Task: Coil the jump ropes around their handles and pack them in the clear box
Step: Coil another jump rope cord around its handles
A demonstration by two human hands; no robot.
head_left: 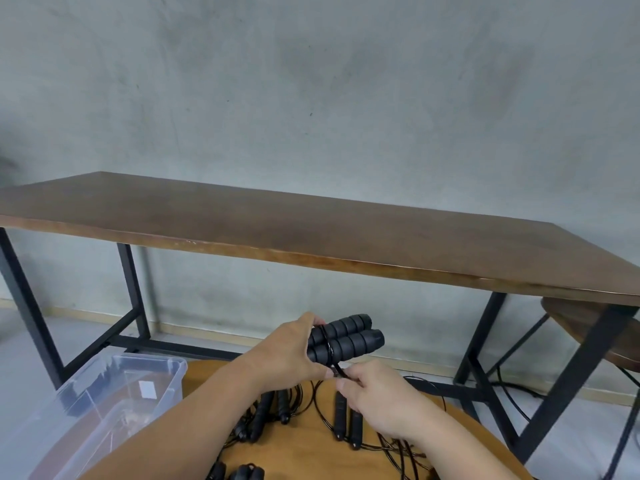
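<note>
The few turns of thin black cord [329, 344] around the pair of ribbed black foam handles [346, 337] will likely spring loose if tension drops, or snag the uncoiled ropes [311, 410] on the round wooden table [311, 452]. The left hand [291, 355] grips the handles raised above that table, beside the clear plastic box [114, 393]. The right hand [374, 389] pinches the cord just below them.

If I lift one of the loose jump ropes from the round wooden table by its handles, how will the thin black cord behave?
The thin black cord lies in loose tangled loops on the round wooden table, so it is probably floppy and would trail. It crosses other cords, so it may snag and drag them. The black ribbed foam handles look stiff and easy to grip.
</note>
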